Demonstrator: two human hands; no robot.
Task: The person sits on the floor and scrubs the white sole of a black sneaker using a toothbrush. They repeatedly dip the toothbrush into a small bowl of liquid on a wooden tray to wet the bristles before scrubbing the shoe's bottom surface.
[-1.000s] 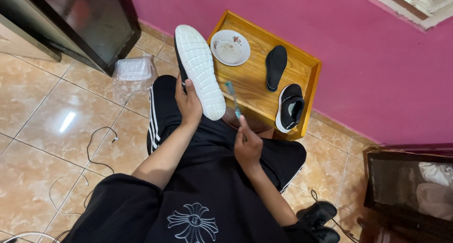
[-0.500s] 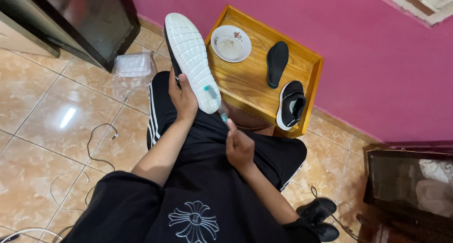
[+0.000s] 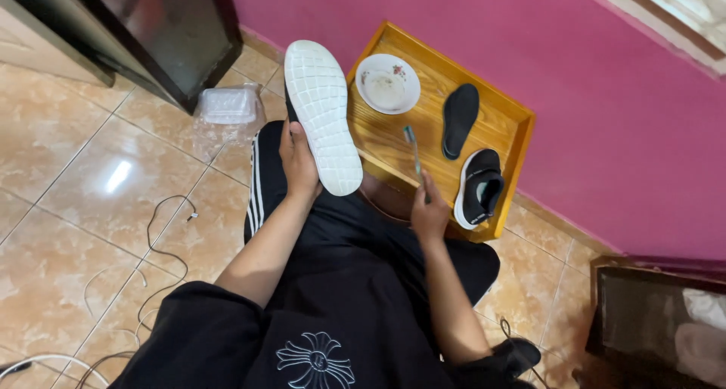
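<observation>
We grip the shoe (image 3: 324, 117) sole-up in our left hand (image 3: 300, 162) so the tread faces us, while our right hand (image 3: 429, 211) clasps the toothbrush (image 3: 413, 151) over the wooden tray (image 3: 514, 124).

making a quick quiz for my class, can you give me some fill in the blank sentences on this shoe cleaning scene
1. The left hand holds a shoe with its ____ sole facing up.
2. The right hand holds a ____.
3. The small plate sits on a ____ tray.
4. The loose insole on the tray is ____.

Missing words: white; toothbrush; wooden; black
</observation>
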